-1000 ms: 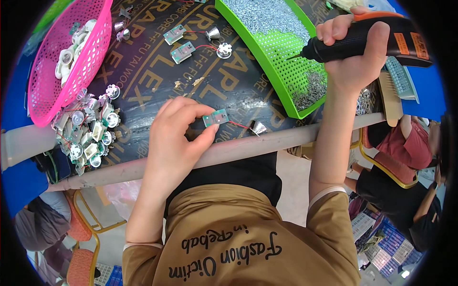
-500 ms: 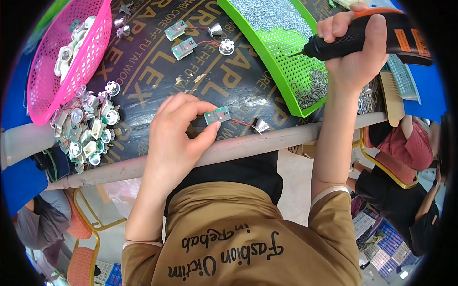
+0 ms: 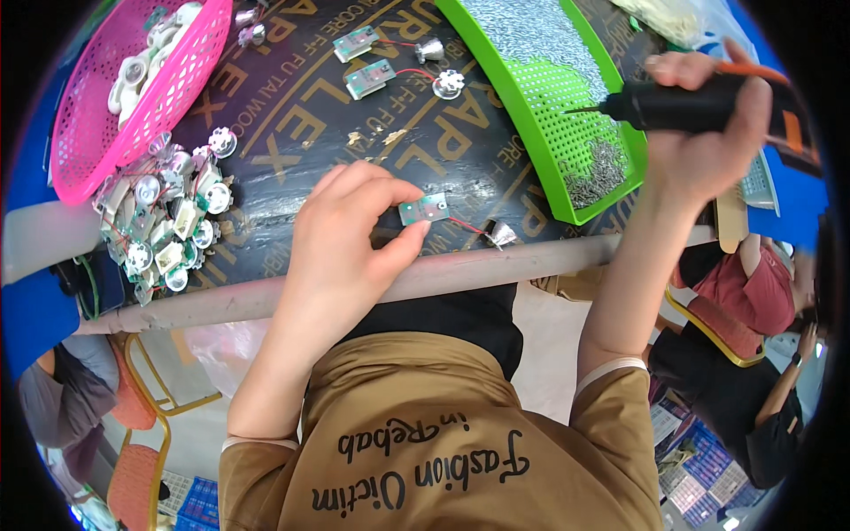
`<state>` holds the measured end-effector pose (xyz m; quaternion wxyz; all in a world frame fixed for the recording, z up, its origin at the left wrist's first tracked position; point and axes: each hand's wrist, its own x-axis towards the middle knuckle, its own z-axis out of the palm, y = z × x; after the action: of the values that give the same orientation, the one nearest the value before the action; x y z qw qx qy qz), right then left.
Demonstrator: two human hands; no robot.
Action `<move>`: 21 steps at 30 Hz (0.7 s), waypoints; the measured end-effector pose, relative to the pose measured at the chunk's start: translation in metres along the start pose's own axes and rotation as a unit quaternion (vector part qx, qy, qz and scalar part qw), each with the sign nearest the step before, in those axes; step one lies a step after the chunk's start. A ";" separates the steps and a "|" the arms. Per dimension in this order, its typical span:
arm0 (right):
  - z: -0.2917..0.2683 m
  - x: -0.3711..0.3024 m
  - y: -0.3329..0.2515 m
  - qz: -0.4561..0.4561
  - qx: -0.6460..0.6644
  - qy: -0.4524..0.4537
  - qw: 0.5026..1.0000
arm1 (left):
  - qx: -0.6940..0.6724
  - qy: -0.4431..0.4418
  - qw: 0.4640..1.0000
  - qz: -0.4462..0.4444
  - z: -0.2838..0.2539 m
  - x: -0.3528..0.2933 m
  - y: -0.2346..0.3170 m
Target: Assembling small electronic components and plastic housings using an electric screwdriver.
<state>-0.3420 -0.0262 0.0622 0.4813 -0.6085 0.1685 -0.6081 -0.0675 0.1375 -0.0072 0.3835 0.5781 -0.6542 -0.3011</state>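
Shifted rightward since half a second ago is nearly everything in view, with the right hand (image 3: 695,161) and its power screwdriver (image 3: 686,106) displaced most, and slightly downward. By the right hand's fingers the screwdriver's body is wrapped; its bit (image 3: 582,111) is pointed left over the mesh of the green tray (image 3: 551,91). Whether the mesh is touched, or a screw is carried, cannot be told.

Near the worktop's grey padded edge (image 3: 531,263), the green circuit board (image 3: 421,211) is pinched between thumb and fingertip of the left hand (image 3: 345,226). Because only one end is gripped, the board could be twisted loose by a sideways push. Through the thin red wire (image 3: 466,226), the reflector (image 3: 501,234) could be dragged if the board is lifted sharply, and the joint strained. Small screws (image 3: 598,177) could be scattered, or the mesh caught, if the bit is dipped carelessly.
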 end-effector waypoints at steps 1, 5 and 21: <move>-0.003 0.002 -0.008 -0.001 0.008 -0.009 1.000 | 0.000 0.001 1.000 0.004 -0.001 -0.001 -0.001; 0.053 -0.012 -0.036 0.046 0.096 -0.051 0.993 | 0.007 0.013 0.999 0.030 -0.001 -0.001 -0.003; 0.149 -0.027 0.000 0.072 0.161 -0.201 0.964 | -0.003 0.031 0.998 0.049 0.003 -0.002 -0.008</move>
<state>-0.2131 0.0517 0.0764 0.6394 -0.6188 0.0120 -0.4563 -0.0653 0.1380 -0.0156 0.4201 0.5534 -0.6682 -0.2660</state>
